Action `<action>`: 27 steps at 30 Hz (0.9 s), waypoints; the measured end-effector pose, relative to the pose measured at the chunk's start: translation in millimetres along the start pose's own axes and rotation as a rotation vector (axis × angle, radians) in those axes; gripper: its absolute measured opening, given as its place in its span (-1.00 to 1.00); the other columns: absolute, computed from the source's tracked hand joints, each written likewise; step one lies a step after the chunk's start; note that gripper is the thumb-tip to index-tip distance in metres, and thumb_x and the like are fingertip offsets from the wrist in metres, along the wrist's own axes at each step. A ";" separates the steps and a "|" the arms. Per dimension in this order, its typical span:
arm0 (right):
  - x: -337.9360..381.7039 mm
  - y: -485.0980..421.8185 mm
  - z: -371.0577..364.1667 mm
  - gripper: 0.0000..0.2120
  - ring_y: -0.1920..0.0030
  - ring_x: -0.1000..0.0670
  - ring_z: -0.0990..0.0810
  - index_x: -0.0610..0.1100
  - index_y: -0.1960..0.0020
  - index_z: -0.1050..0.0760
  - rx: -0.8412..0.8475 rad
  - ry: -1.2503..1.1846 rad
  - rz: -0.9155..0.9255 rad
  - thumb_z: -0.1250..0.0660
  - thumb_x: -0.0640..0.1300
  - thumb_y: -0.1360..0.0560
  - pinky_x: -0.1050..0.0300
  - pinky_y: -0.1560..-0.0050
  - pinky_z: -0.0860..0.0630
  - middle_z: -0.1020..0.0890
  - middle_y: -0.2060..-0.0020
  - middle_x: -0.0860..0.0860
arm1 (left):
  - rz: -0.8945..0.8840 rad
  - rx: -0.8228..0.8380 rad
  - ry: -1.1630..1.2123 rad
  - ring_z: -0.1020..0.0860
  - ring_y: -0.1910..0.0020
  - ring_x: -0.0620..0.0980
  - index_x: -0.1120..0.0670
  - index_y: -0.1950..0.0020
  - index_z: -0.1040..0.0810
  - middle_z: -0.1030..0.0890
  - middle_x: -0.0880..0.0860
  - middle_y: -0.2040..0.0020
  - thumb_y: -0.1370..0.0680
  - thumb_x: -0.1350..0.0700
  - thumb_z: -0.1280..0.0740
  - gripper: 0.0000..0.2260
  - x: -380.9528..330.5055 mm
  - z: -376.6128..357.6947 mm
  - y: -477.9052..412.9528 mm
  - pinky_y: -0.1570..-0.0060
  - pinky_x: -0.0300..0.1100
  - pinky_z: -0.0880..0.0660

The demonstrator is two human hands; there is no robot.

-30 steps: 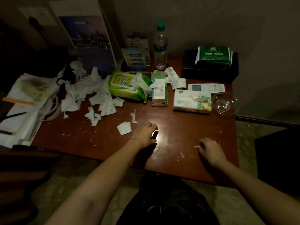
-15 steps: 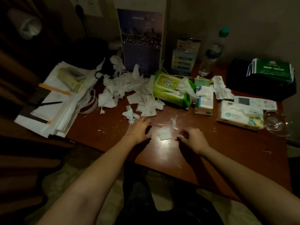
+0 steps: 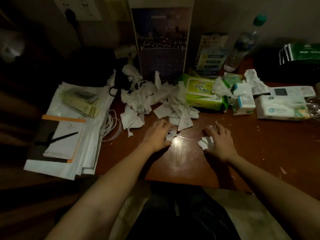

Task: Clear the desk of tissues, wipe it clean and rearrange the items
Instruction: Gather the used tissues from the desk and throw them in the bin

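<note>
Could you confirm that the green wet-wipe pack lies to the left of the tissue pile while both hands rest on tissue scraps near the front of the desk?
Not quite: the head view shows the green wet-wipe pack to the right of the tissue pile, not the left. The rest holds: the left hand and right hand each rest on tissue scraps near the front of the desk.
</note>
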State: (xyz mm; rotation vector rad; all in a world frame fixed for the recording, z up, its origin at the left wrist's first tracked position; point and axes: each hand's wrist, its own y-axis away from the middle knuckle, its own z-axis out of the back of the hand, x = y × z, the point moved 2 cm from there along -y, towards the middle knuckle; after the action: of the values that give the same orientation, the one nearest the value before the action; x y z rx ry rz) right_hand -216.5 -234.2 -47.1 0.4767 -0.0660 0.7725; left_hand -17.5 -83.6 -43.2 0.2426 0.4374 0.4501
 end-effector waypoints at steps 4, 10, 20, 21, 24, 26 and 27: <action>-2.7 -11.8 2.7 -0.06 -0.49 -0.22 0.03 0.13 -0.53 -0.03 0.123 -0.063 -0.006 -0.52 0.04 -0.34 -0.13 -0.45 -0.11 0.08 -0.54 -0.06 | 0.017 -0.018 0.049 -0.22 -0.38 0.16 0.00 -0.51 -0.20 -0.16 0.08 -0.46 -0.43 0.01 -0.50 -0.26 0.6 -1.4 -4.7 -0.32 0.04 -0.35; -2.8 -17.5 1.4 -0.50 -0.33 -0.19 -0.24 -0.03 -0.36 -0.40 0.143 -0.100 0.077 -0.42 -0.15 -0.45 0.04 -0.30 -0.28 -0.28 -0.37 -0.14 | 0.096 -0.018 0.085 -0.04 -0.49 0.15 -0.05 -0.55 -0.11 0.00 0.07 -0.55 -0.38 0.00 -0.54 -0.13 13.9 -2.3 -5.2 -0.45 0.08 -0.18; 16.0 -34.7 12.2 -0.90 0.15 -0.06 -0.45 -0.22 0.07 -0.57 0.114 -0.147 0.309 -0.37 -0.28 -0.42 0.23 0.29 -0.24 -0.41 0.17 0.00 | 0.189 -0.031 0.125 -0.03 -0.50 0.18 0.00 -0.55 -0.09 0.01 0.11 -0.54 -0.37 -0.01 -0.55 -0.11 25.2 7.6 1.9 -0.44 0.06 -0.21; 22.7 -39.3 18.9 -0.93 0.17 -0.05 -0.44 -0.22 0.10 -0.56 0.082 -0.180 0.328 -0.38 -0.28 -0.41 0.22 0.29 -0.25 -0.45 0.18 -0.03 | 0.199 -0.041 0.116 -0.02 -0.50 0.18 0.01 -0.55 -0.09 0.01 0.12 -0.54 -0.38 -0.02 -0.55 -0.11 26.7 10.7 2.7 -0.44 0.06 -0.21; 45.3 -58.3 35.4 -0.88 0.12 -0.12 -0.47 -0.28 0.08 -0.57 0.009 -0.234 0.394 -0.39 -0.32 -0.37 0.15 0.19 -0.26 -0.53 0.15 -0.16 | 0.241 -0.082 0.085 -0.02 -0.50 0.18 -0.01 -0.55 -0.08 0.01 0.11 -0.53 -0.36 -0.05 -0.55 -0.09 34.9 19.3 3.5 -0.44 0.06 -0.21; 61.3 -72.8 40.9 -0.80 0.08 -0.17 -0.51 -0.30 0.03 -0.56 0.001 -0.230 0.454 -0.39 -0.36 -0.35 0.14 0.15 -0.31 -0.54 0.12 -0.19 | 0.271 -0.116 0.090 -0.01 -0.50 0.17 -0.03 -0.55 -0.07 0.01 0.10 -0.54 -0.36 -0.07 -0.55 -0.09 42.6 24.6 3.4 -0.45 0.08 -0.20; 69.0 -80.0 42.2 -0.76 0.07 -0.19 -0.53 -0.29 -0.01 -0.56 0.005 -0.223 0.472 -0.40 -0.36 -0.35 0.13 0.14 -0.34 -0.55 0.10 -0.20 | 0.277 -0.131 0.078 -0.01 -0.50 0.17 -0.04 -0.55 -0.08 0.00 0.10 -0.54 -0.37 -0.08 -0.54 -0.09 46.9 28.0 2.7 -0.45 0.08 -0.20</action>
State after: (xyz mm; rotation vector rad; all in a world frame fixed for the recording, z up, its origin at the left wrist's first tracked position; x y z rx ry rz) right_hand -107.3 -256.7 -24.9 0.5585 -0.3951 1.1787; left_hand 32.3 -62.9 -34.3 0.1596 0.4506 0.7588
